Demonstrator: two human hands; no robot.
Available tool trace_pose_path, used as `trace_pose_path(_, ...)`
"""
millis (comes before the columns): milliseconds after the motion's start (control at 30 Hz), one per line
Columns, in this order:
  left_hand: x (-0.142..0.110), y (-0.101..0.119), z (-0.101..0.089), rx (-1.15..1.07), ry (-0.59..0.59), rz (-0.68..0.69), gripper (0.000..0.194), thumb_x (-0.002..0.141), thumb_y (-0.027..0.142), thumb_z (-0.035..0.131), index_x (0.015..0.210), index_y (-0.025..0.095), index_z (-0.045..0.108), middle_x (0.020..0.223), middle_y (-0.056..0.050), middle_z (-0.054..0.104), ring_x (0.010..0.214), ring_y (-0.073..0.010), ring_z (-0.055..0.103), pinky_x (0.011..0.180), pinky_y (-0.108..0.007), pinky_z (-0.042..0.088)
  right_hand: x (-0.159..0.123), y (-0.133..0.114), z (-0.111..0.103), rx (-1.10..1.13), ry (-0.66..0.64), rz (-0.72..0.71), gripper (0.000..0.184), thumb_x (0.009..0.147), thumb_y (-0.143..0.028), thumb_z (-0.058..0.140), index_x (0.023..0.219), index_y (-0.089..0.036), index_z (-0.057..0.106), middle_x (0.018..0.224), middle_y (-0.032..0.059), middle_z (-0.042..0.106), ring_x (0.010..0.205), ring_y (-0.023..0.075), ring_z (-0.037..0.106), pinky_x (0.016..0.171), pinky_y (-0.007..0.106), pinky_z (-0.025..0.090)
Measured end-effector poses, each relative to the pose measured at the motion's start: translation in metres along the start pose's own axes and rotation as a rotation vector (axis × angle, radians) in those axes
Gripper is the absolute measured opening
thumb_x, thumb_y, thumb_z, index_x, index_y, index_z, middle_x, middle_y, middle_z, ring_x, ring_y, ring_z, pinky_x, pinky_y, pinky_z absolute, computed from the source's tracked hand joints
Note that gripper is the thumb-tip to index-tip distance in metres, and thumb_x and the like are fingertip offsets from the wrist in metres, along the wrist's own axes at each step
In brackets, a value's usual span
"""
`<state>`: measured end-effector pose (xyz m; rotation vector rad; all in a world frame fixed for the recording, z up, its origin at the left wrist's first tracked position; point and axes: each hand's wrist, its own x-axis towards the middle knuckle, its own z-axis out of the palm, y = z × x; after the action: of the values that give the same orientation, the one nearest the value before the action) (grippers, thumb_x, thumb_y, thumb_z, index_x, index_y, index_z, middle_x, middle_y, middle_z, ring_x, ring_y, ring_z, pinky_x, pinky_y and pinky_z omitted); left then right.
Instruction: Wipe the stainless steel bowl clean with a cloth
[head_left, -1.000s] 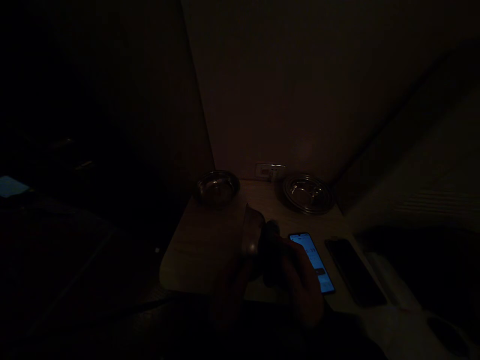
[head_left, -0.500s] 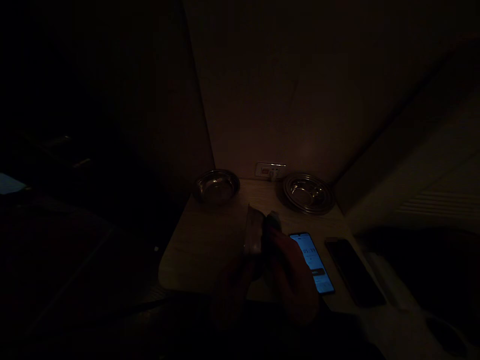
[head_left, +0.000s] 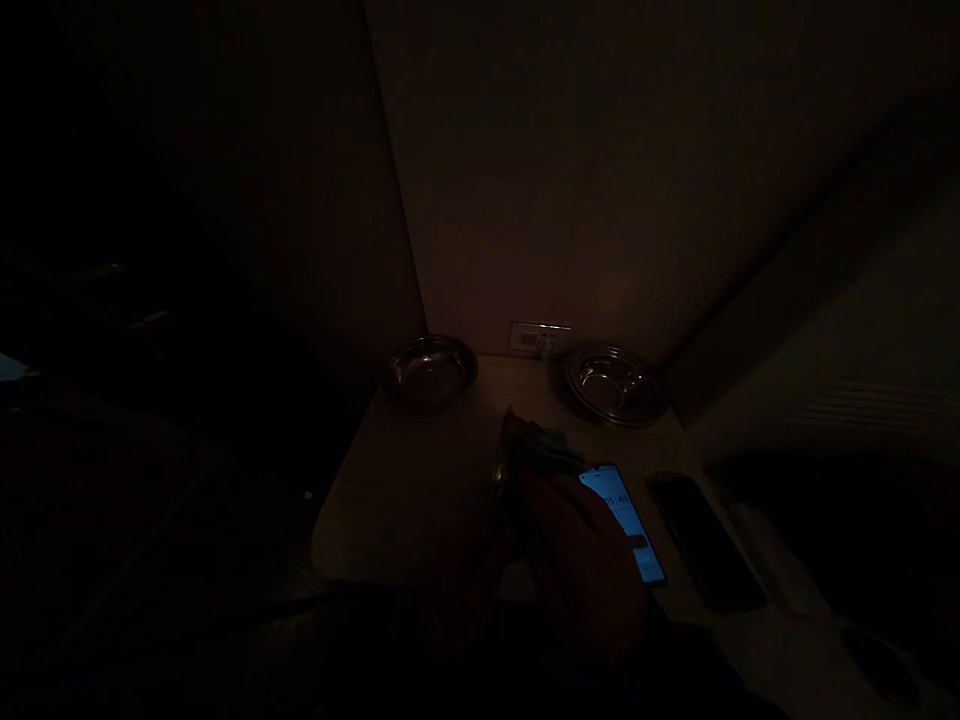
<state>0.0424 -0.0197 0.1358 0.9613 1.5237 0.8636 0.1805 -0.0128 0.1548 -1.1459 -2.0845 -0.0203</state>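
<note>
The scene is very dark. A small metal bowl, tilted on its side, is held over the front of the small table. My left hand is closed at its lower edge, with the fingers mostly lost in shadow. My right hand is curled round a greenish cloth and presses it against the bowl's right side. Part of the cloth sticks out above the fingers. The bowl's lower part is hidden by the hands and darkness.
Shiny metal dishes stand at the back: a shallow bowl on the left and stacked dishes on the right. A lit phone lies beside my right hand, with a dark phone farther right. A wall socket holds a plug.
The bowl has turned so that less of its side shows. My right hand has shifted slightly, and more of the cloth spreads out to the right above it.
</note>
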Motion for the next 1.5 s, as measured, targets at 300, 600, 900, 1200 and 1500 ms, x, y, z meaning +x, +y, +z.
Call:
trace_pose_path(300,0.007,0.001,-0.005,-0.011,-0.032,0.099,0.037,0.078,0.041,0.055,0.098,0.014,0.070,0.095,-0.009,0.072,0.088,-0.0236,0.066,0.079,-0.031,0.052,-0.003,-0.007,-0.005,0.006,-0.050,-0.088,0.043,0.081,-0.012,0.043,0.122,-0.016,0.054,0.119,0.0078,0.063,0.109,0.0253,0.054,0.086,0.040,0.049)
trace_pose_path(600,0.004,0.009,-0.001,-0.009,-0.070,0.075,0.037,0.079,0.041,0.053,0.098,0.015,0.070,0.096,-0.007,0.072,0.089,-0.0243,0.066,0.080,-0.033,0.051,0.015,0.015,0.000,-0.063,-0.025,-0.035,0.038,0.083,-0.011,0.042,0.118,-0.013,0.056,0.119,0.0087,0.063,0.105,0.0259,0.054,0.084,0.042,0.050)
trace_pose_path(900,0.006,-0.001,-0.002,0.023,-0.038,0.067,0.037,0.078,0.042,0.054,0.097,0.015,0.070,0.094,-0.007,0.072,0.087,-0.0226,0.066,0.078,-0.030,0.051,-0.010,-0.004,-0.006,-0.052,-0.018,-0.088,0.039,0.083,-0.009,0.041,0.118,-0.014,0.056,0.117,0.0084,0.063,0.110,0.0242,0.053,0.086,0.040,0.048)
trace_pose_path(1200,0.004,0.005,0.001,0.033,-0.095,0.051,0.039,0.080,0.043,0.051,0.100,0.014,0.068,0.098,-0.007,0.071,0.091,-0.0220,0.066,0.082,-0.030,0.050,0.013,0.015,-0.002,-0.136,0.004,-0.060,0.032,0.085,-0.014,0.042,0.112,-0.013,0.059,0.115,0.0092,0.065,0.100,0.0260,0.055,0.080,0.041,0.049)
trace_pose_path(1500,0.004,0.001,-0.002,0.006,-0.027,0.094,0.036,0.077,0.040,0.053,0.096,0.014,0.069,0.096,-0.008,0.072,0.088,-0.0226,0.066,0.081,-0.032,0.051,-0.008,-0.011,-0.005,-0.082,-0.019,-0.100,0.032,0.087,-0.016,0.040,0.112,-0.015,0.060,0.115,0.0062,0.065,0.106,0.0233,0.054,0.085,0.038,0.047)
